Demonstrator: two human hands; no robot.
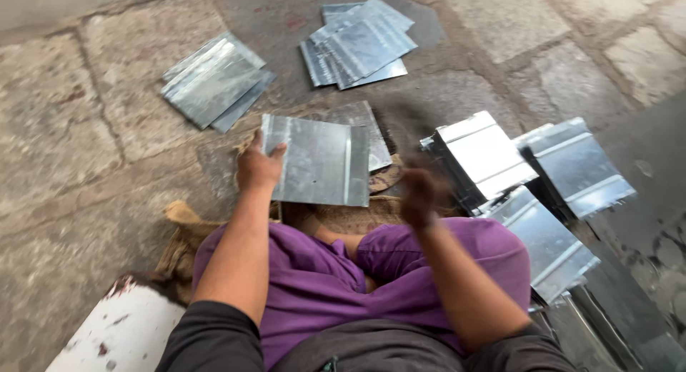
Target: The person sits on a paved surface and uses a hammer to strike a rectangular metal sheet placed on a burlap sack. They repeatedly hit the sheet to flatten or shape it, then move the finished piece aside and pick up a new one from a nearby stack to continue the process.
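Worker seated cross-legged is gripping a ribbed galvanized sheet (pixel 318 161) by its edge in the left hand (pixel 259 168), while the blurred right hand (pixel 420 193), grip unreadable, is hovering near upright sheet stacks (pixel 486 157), where a clean pinch on one sheet seems needed next.

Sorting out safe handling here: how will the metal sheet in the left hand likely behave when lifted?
The metal sheet probably stays stiff: held at one edge by the left hand, it isn't sagging. Folded ridges likely add rigidity. Its shiny surface may be slippery.

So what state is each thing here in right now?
Left hand: grip shut on held sheet's left edge.
Right hand: blurred, grip unclear.
Held sheet: lifted, flat, tilted.
Far stacks: fanned on stone floor.
Right stacks: leaning, overlapping.
Sacking: crumpled underfoot.
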